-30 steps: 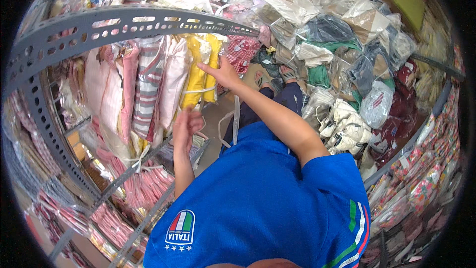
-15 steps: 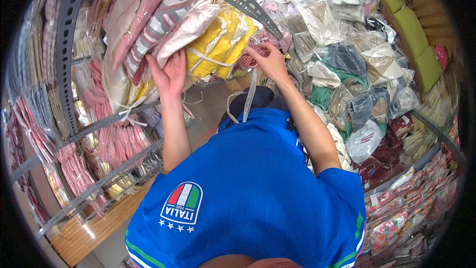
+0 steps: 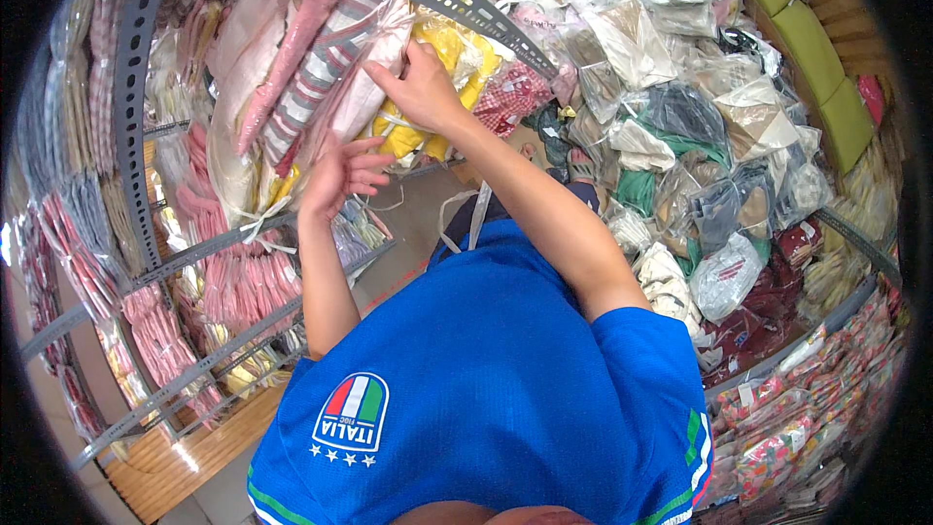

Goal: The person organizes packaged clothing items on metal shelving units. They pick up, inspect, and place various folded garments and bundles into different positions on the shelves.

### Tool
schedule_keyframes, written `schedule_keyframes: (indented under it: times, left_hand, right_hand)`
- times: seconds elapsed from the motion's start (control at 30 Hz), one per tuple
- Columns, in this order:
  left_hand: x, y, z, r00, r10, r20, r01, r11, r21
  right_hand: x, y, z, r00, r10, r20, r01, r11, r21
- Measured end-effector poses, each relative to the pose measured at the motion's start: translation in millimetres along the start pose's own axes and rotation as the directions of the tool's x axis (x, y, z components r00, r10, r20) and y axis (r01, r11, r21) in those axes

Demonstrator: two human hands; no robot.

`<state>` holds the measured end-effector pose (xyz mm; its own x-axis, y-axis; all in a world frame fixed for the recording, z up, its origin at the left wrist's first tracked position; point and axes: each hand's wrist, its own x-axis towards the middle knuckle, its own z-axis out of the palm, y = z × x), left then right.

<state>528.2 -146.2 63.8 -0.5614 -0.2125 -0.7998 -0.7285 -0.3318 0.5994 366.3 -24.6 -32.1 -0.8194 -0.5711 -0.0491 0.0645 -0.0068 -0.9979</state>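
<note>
Several plastic-bagged folded garments lean together on the shelf in front of me. The pale pink garment [image 3: 358,102] is at the right of this row, beside a grey, white and red striped garment [image 3: 316,73] and a deeper pink one [image 3: 282,68]. My right hand [image 3: 423,92] grips the pale pink garment's right edge, thumb on its face, fingertips partly hidden. Below it, my left hand [image 3: 335,178] is open with fingers spread, next to the garment's lower end. Behind my right wrist is a yellow bundle [image 3: 462,49] tied with a white strip.
A perforated grey metal beam [image 3: 457,0] crosses above the garments; an upright post [image 3: 131,107] stands left. Piled bagged clothes [image 3: 680,117] fill the right side. Pink bagged stacks [image 3: 248,277] lie on the lower left shelf. A red checked bundle [image 3: 510,97] sits beside the yellow one.
My right hand has moved left from the yellow bundle's right side to the pale pink garment's edge. My left hand has dropped lower and turned, fingers spreading rightward.
</note>
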Motion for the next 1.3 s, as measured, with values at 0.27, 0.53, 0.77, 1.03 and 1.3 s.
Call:
schedule_keyframes:
  times: [0.27, 0.53, 0.77, 1.03, 1.3]
  left_hand:
    - [40, -10, 60, -0.043, 0.987, 0.155, 0.041, -0.154, 0.987]
    - [-3, 53, 19, 0.13, 0.986, 0.101, 0.264, -0.132, 0.955]
    - [-25, 97, 14, -0.058, 0.928, 0.369, 0.161, -0.356, 0.921]
    - [-24, 131, -19, 0.383, 0.919, 0.093, 0.018, -0.108, 0.994]
    - [-21, 140, -15, 0.396, 0.917, 0.055, 0.057, -0.085, 0.995]
  right_hand:
    - [13, -21, -6, 0.995, -0.025, 0.094, 0.016, 0.995, 0.097]
    - [6, -22, -34, 0.964, -0.171, 0.203, 0.254, 0.817, -0.517]
    - [32, 59, -33, 0.995, -0.095, -0.044, 0.046, 0.777, -0.628]
    - [55, 93, -48, 0.885, 0.398, 0.242, -0.353, 0.912, -0.209]
    - [89, 105, -50, 0.789, 0.472, 0.393, -0.274, 0.843, -0.462]
